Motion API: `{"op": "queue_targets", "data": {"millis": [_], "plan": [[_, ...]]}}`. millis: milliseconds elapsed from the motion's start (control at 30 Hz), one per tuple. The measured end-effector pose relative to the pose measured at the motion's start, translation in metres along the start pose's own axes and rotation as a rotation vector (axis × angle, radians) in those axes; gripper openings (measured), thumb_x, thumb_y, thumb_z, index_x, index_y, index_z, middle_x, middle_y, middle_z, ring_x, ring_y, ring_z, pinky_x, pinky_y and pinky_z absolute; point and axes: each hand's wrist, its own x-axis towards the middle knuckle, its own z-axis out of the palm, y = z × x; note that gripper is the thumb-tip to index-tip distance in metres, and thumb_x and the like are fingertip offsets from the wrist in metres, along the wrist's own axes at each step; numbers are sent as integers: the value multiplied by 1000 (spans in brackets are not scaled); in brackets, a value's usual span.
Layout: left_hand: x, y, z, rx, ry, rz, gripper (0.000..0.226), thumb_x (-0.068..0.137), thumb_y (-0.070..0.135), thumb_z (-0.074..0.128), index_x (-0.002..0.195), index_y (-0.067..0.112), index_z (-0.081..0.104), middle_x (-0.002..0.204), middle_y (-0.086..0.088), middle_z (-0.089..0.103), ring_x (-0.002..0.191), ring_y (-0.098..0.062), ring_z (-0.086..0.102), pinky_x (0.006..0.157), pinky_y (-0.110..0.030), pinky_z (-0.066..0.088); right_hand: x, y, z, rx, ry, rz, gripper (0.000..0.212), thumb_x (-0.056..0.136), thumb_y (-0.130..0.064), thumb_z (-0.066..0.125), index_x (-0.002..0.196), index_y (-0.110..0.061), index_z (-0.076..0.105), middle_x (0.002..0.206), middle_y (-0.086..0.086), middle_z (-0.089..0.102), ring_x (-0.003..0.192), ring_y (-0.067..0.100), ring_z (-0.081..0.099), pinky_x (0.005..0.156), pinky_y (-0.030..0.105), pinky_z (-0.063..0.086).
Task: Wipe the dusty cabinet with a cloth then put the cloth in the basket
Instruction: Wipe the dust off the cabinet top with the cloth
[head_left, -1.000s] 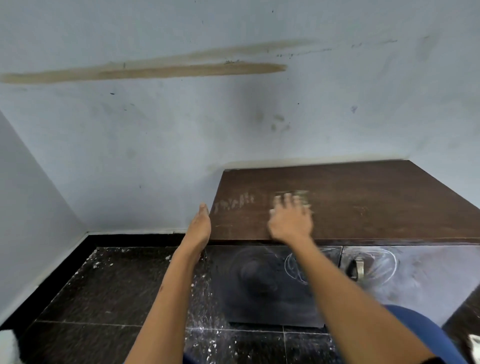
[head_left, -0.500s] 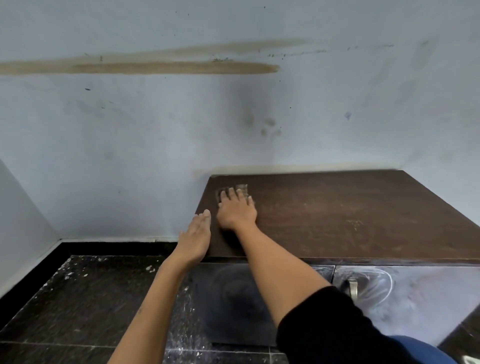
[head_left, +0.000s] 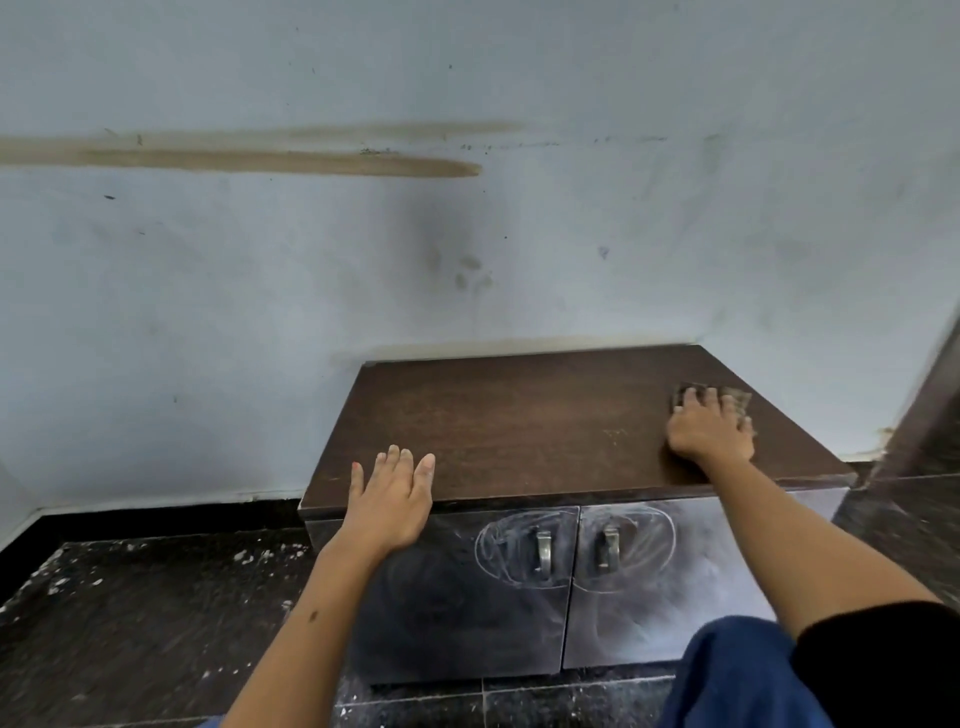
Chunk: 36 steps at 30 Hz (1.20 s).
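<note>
Fingers (head_left: 702, 401) of the right hand (head_left: 709, 428) lie spread and flat, pressing the cloth (head_left: 740, 400) near the cabinet (head_left: 519, 421) top's right edge; the hand hides most of the cloth. Left hand (head_left: 392, 499) rests open at the front-left edge.

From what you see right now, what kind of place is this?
Probably a bare corner of a room indoors, perhaps being cleaned or renovated. A low wooden cabinet stands against a stained, painted wall, on a dark tiled floor speckled with white. Its doors are dusty.
</note>
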Motion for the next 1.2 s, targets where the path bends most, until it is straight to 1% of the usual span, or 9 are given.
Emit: {"op": "queue_targets", "data": {"millis": [200,300,467,600,700,833,933,1067,1200], "plan": [[-21,5,1,-26,9,41,59,101,43,6,151,11,12,159,-4,5,147,-16,-3,114,-39,-13,-52,2,-1,-39,22,7,55,96,-25,28,150,-16,19,159,4,9,146,25,6,117,48,9],[-27,9,7,-34,-4,63,59,101,41,5,151,11,13,159,-4,6,147,-17,-2,115,-41,-13,-93,-51,20,-104,24,-186,57,97,-29,28,151,-18,15,159,6,8,146,27,5,116,51,11],[-34,18,14,-118,26,65,55,102,37,7,151,14,15,159,-4,9,147,-16,0,115,-41,-12,-173,-147,61,-102,-45,-662,52,102,-29,28,151,-19,15,159,3,9,146,23,7,117,43,12],[-39,27,18,-184,69,63,51,103,33,9,150,16,17,159,-3,11,147,-16,1,115,-40,-13,-178,-138,62,-52,-65,-814,52,101,-26,35,150,-22,20,159,-2,13,146,18,8,117,39,14],[-39,28,23,-159,83,63,56,101,40,8,151,14,17,159,-3,10,147,-15,1,115,-39,-12,-152,-86,58,19,70,-745,50,98,-20,35,147,-26,29,156,-4,24,144,18,19,113,38,20],[-33,21,25,-90,163,55,59,101,41,8,150,10,17,159,-5,10,147,-16,1,115,-39,-12,-108,21,41,47,348,-552,52,82,-4,49,132,-15,54,139,10,51,127,32,48,100,46,38],[-31,11,32,-7,177,68,58,101,40,10,149,10,19,159,-5,12,147,-16,1,116,-40,-11,-83,79,25,63,433,-304,49,85,-2,46,133,-10,53,140,14,49,130,34,43,100,50,36],[-34,0,46,73,263,119,55,101,37,14,149,11,22,158,-3,14,147,-15,3,117,-39,-9,-90,62,32,154,442,-117,49,91,-4,46,139,-10,44,148,13,38,140,31,26,105,50,25],[-32,0,47,44,264,117,55,101,38,14,148,11,24,158,-1,15,146,-13,3,116,-37,-10,-136,-3,58,144,406,-306,64,81,2,53,142,-14,41,151,9,35,140,29,28,106,47,28]]}}
